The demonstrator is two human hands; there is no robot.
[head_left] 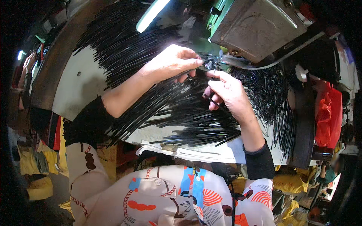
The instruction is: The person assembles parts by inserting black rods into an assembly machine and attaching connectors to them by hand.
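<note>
My left hand is closed, thumb and forefinger pinched together beside the working point of a green machine. What lies between those fingertips is too small to make out, though a thin dark strand seems to run from them. My right hand is just to the right and nearer to me. Its fingers are curled round what looks like a pair of scissors, with dark handles at the fingers and a thin metal blade pointing up toward the machine. Long thin black strips lie in a thick layer beneath both hands.
A metal machine head overhangs the table at the upper right, with a bright lamp to its left. More black strips are heaped at the right. A folded white cloth or paper lies along the front edge. A red bag hangs far right.
</note>
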